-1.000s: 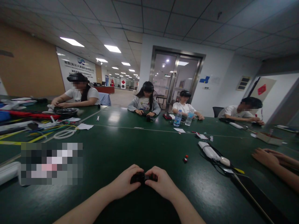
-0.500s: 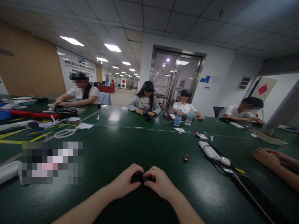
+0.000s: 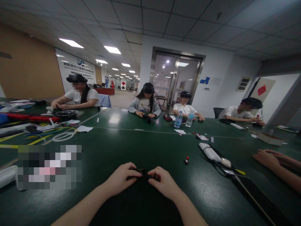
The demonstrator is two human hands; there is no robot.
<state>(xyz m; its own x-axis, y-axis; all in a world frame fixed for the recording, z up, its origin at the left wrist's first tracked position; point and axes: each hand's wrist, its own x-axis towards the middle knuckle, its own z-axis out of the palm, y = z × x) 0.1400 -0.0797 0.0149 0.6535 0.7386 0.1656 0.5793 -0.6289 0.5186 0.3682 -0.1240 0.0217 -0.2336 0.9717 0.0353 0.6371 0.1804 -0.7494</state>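
Note:
My left hand [image 3: 122, 178] is closed on a small black part [image 3: 141, 171], whose end sticks out past the fingertips. Its exact kind is too dark to make out against the dark green table [image 3: 113, 153]. A short gap to the right, my right hand [image 3: 164, 183] has its thumb and fingers bent together. Something dark shows between them, but I cannot tell what it is. Beyond the right hand, a small red and black piece [image 3: 186, 160] sits on the tabletop.
On the right lie a white power strip [image 3: 209, 152] with black cable, a white case [image 3: 226, 162] and a dark flat panel [image 3: 256, 194]. Another person's hands [image 3: 268, 158] rest at the right edge. Two water bottles [image 3: 178, 120] stand farther back. Cables [image 3: 64, 136] and tools crowd the left.
My hands have moved apart; before, they met around the black parts. The dark piece in my right hand now shows less. The view has shifted slightly.

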